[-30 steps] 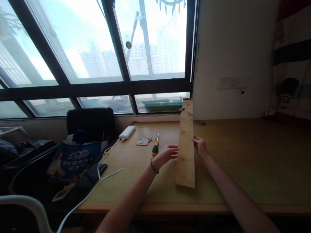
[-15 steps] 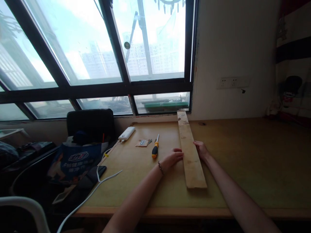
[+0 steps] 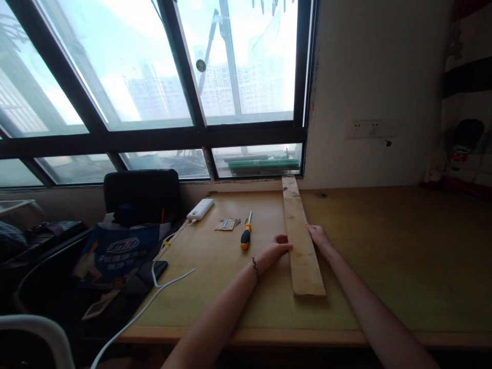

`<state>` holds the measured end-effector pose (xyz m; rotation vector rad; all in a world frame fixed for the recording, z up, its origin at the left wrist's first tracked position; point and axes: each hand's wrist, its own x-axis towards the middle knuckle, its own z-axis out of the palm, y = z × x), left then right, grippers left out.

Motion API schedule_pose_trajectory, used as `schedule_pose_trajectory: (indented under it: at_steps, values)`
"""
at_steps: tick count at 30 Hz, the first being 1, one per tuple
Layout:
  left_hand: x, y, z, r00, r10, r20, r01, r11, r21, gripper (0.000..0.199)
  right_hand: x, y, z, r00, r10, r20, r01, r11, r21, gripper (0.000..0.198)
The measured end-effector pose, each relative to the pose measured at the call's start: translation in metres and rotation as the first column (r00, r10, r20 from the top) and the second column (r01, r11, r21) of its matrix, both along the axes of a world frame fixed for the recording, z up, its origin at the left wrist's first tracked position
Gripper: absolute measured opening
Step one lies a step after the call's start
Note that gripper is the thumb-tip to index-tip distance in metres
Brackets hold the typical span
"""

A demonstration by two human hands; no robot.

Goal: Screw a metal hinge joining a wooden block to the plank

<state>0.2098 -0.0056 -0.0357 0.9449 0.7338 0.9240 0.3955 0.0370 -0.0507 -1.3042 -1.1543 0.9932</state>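
Note:
A long wooden board point(image 3: 303, 246) lies lengthwise on the table, its far end close to the wall under the window. My left hand point(image 3: 273, 249) grips the board's left edge, with a beaded bracelet on the wrist. On the opposite edge, my right hand point(image 3: 319, 238) holds the board, a little farther from me. The fingers under or behind the edges are partly hidden. Left of the board rests a screwdriver point(image 3: 245, 238) with a black and yellow handle, its shaft pointing away. Beside it are several small screws point(image 3: 238, 222) and a small card with metal pieces point(image 3: 224, 225).
A white power bank point(image 3: 200, 209) with a white cable point(image 3: 169, 286) sits at the table's left side. A dark chair point(image 3: 142, 192) and a blue bag point(image 3: 115, 251) stand left of the table point(image 3: 403, 256). Window frames and a wall socket point(image 3: 371, 128) are behind.
The view has shifted slightly. The board's near end sits a touch farther left, with both hands still on its edges.

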Motion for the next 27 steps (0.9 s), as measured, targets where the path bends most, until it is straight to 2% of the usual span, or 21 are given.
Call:
schedule_pose_trajectory:
  at_steps: [4, 8, 11, 21, 27]
  values:
    - [0.001, -0.002, 0.002, 0.997, 0.071, 0.034, -0.069, 0.996, -0.056, 0.034, 0.002, -0.005, -0.001, 0.997, -0.042, 0.061, 0.045, 0.998, -0.048, 0.036]
    - [0.000, -0.003, 0.005, 0.998, -0.022, 0.060, 0.023, 0.999, -0.022, 0.040, 0.002, -0.007, -0.002, 0.996, 0.004, -0.087, -0.011, 0.998, -0.070, 0.029]
    - [0.001, -0.004, 0.006, 0.998, -0.037, 0.057, 0.037, 0.999, 0.000, 0.042, 0.002, -0.005, -0.004, 0.983, 0.037, -0.179, -0.048, 0.997, -0.054, 0.029]
    - [0.012, -0.002, 0.001, 0.990, 0.014, 0.140, -0.014, 1.000, -0.001, 0.043, 0.005, 0.006, -0.010, 0.957, 0.018, -0.290, -0.019, 1.000, 0.000, 0.034]
    - [0.016, 0.001, 0.002, 0.983, -0.007, 0.185, 0.013, 0.999, -0.033, 0.038, 0.010, 0.011, -0.012, 0.958, -0.058, -0.280, 0.055, 0.998, -0.021, 0.034]
